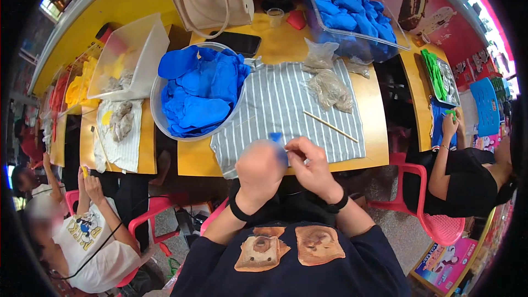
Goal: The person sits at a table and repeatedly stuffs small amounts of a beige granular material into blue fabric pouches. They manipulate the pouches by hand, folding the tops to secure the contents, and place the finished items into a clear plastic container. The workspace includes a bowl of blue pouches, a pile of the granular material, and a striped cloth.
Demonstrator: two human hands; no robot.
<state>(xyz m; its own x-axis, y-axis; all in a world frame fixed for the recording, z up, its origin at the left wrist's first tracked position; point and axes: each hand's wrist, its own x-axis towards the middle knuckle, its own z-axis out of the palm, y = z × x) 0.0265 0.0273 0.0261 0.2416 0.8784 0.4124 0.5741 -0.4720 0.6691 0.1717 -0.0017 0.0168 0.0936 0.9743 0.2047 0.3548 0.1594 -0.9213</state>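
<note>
A striped cloth (275, 99) is spread on the wooden table (192, 160). A tub (157, 102) is placed at left, a clear bin (352, 49) far right.

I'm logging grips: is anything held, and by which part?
The left hand holds a blue piece, far end protruding; exact spot blurred. Whether the right hand grips is unclear.

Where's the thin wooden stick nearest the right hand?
Head view, right of centre: the stick lies on the grey striped cloth, between the right hand and a clear plastic bag.
</note>
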